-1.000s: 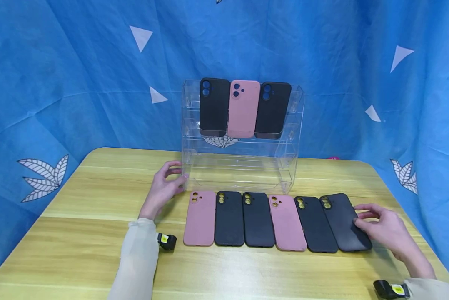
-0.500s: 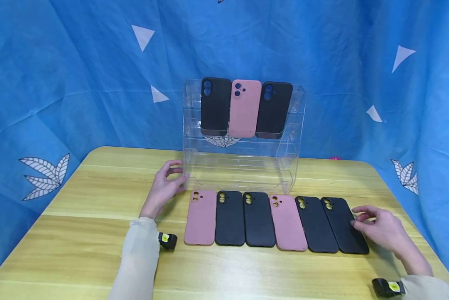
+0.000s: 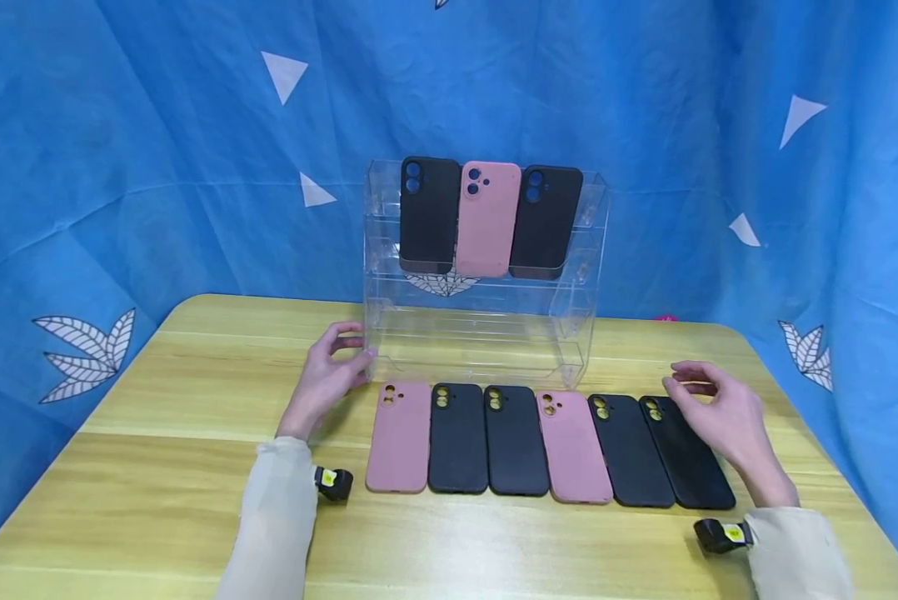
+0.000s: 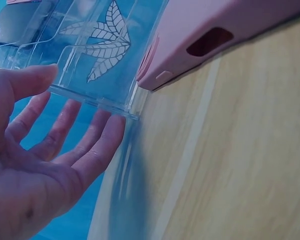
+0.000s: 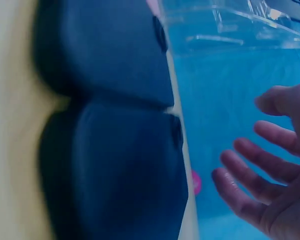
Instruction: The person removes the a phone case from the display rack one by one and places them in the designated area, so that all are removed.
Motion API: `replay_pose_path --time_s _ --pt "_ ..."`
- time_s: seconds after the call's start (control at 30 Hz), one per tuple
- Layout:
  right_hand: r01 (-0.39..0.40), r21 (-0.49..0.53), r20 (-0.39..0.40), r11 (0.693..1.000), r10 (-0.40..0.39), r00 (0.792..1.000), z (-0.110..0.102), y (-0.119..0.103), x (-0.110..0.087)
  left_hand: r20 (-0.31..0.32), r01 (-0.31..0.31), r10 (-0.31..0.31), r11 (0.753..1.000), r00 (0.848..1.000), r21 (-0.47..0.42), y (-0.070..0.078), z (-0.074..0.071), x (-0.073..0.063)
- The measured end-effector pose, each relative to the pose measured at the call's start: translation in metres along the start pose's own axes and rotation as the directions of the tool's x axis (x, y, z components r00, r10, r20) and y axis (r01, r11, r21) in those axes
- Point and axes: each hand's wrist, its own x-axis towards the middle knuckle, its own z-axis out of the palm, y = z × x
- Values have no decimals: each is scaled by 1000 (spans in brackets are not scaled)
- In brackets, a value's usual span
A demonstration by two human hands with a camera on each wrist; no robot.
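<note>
A clear tiered display stand (image 3: 479, 333) stands at the back of the table. Two black phone cases and a pink phone case (image 3: 488, 218) lean side by side in its upper tier. My left hand (image 3: 325, 377) is at the stand's left side, fingertips and thumb touching its edge, fingers loosely bent. In front of the stand lies a row of pink and black phone cases. Over the upper right edge of the rightmost black phone case (image 3: 692, 458) hovers my right hand (image 3: 722, 412). In the right wrist view its fingers are spread, with nothing held.
The row runs from a pink phone case (image 3: 400, 437) on the left, close below the stand, through black cases and another pink phone case (image 3: 575, 446). A blue curtain (image 3: 119, 208) hangs behind the wooden table (image 3: 194, 383).
My right hand has straightened the rightmost black case, let go of it, then moved up and left over its top end. My left hand stays at the stand.
</note>
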Motion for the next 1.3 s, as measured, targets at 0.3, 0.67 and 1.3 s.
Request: replay_pose_path --time_s 0.3,0.67,1.3 --pt "37 243 -125 969 -7 992 25 -31 24 14 -21 21 1000 1000 19 2 -1 -1" --pt "22 548 -79 836 25 997 46 -61 44 -86 -150 148 989 985 -14 21 -5 -1" --pt "63 581 -106 811 -2 994 62 -88 66 -320 -429 469 883 823 190 119 8 22"
